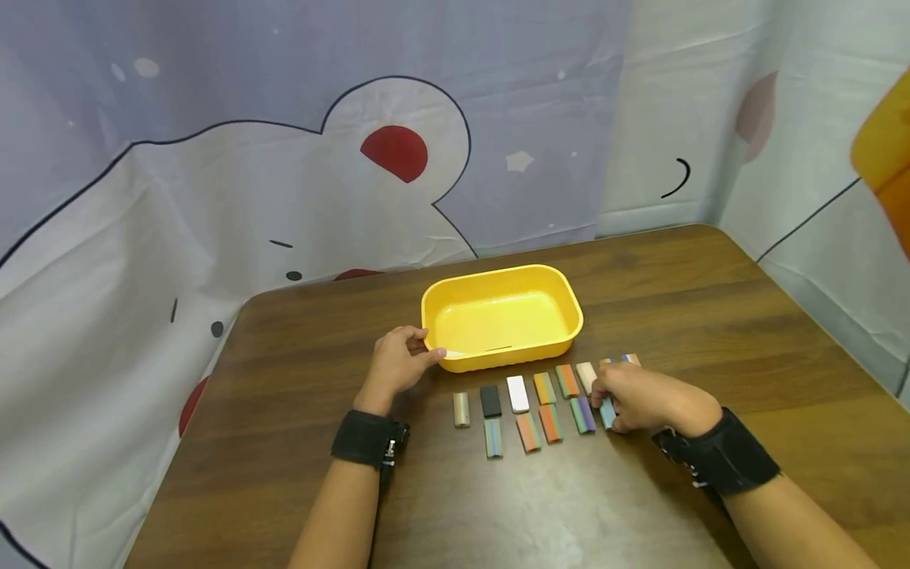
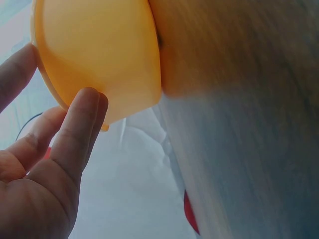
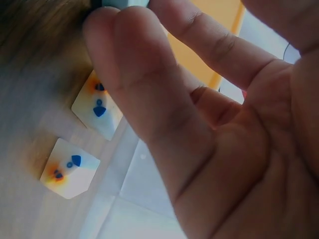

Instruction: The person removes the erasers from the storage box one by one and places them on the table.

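My left hand (image 1: 398, 362) holds the near left corner of a yellow plastic tray (image 1: 506, 354); in the left wrist view its fingers (image 2: 75, 127) lie against the tray's outer wall. At the right end of two rows of small eraser-like blocks, my right hand (image 1: 650, 399) pinches a light blue block (image 1: 607, 412). Only a sliver of that block shows above the fingertips in the right wrist view. Close by are a purple and green block (image 1: 583, 416) and a cream one (image 1: 586, 375). Two pale block ends with blue marks (image 3: 70, 169) stand beyond the right hand.
Left along the rows lie a white block (image 1: 517, 393), a black block (image 1: 490, 401), a tan block (image 1: 461, 410) and several striped ones, all in front of the tray. The brown wooden table (image 1: 320, 332) meets a printed curtain (image 1: 540, 103) at its far edge.
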The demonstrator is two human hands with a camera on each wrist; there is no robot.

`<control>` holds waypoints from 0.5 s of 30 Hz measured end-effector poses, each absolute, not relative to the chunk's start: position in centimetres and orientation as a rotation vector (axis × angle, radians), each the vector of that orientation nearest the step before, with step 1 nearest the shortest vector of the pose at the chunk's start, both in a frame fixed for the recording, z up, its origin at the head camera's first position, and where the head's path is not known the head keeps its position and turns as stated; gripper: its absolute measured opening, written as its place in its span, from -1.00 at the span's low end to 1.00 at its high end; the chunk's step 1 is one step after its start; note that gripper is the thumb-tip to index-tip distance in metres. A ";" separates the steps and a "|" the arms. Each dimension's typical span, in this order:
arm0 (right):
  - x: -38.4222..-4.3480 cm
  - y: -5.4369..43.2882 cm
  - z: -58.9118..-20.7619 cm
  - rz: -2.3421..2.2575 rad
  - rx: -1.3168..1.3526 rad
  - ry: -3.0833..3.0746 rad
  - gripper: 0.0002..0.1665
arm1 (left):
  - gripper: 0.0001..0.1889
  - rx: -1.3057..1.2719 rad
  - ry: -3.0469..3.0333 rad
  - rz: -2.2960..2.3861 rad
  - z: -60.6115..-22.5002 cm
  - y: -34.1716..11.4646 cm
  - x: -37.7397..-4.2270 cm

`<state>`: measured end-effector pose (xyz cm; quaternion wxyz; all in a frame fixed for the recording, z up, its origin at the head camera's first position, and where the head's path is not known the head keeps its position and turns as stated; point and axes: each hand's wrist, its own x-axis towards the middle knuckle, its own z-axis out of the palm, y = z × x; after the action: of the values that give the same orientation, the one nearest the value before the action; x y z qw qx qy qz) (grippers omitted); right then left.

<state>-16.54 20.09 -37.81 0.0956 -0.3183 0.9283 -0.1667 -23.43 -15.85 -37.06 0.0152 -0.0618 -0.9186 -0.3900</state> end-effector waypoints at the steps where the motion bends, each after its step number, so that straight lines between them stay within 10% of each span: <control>1: -16.5 20.1 -37.8 -0.493 -0.946 2.753 -0.70 | -0.45 -0.194 -2.856 -1.219 -37.0 -15.8 -23.4; 15: -16.3 20.3 -37.2 -0.619 -0.912 2.678 -0.68 | -0.46 -0.219 -2.835 -1.223 -37.1 -15.8 -23.4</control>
<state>-16.28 20.35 -37.18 0.1227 -0.3124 0.9178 -0.2120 -23.45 -15.80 -37.07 0.0232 -0.0706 -0.9156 -0.3951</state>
